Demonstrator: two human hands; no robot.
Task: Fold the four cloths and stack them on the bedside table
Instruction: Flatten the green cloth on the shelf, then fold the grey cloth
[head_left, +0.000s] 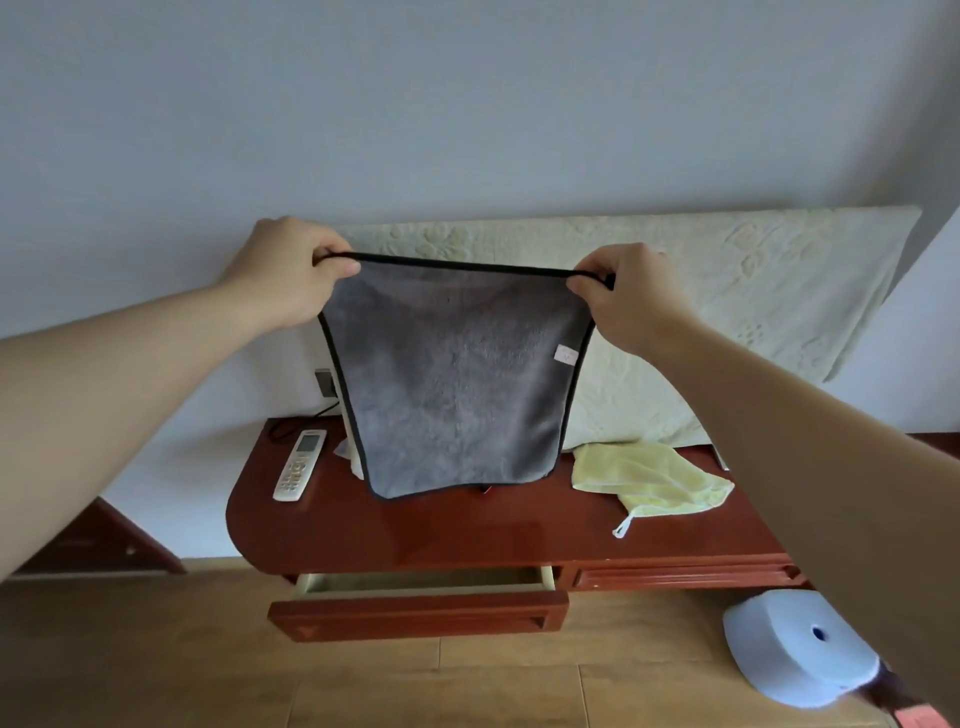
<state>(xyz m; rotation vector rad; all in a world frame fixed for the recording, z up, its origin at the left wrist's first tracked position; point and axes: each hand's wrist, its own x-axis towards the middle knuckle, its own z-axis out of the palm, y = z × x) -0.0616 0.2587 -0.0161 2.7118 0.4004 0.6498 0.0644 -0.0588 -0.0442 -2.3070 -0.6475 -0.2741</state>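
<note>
A pale wall and a red-brown bedside table (415, 525) fill the head view, with a patterned pillow (727, 291) propped at the back. Over the table the grey cloth (457, 374) hangs open and flat, its top hem stretched level between the hands. The left hand (291, 270) pinches the left top corner and the right hand (623, 296) the right one, fingers curled on the hem. The free bottom edge hangs straight below the fingers, low over the tabletop; both hands are equally near. Folding probably means bringing corner to corner. A crumpled yellow cloth (654, 480) lies to the right, a remote (300, 465) to the left, and an open drawer (415, 613) juts out below
</note>
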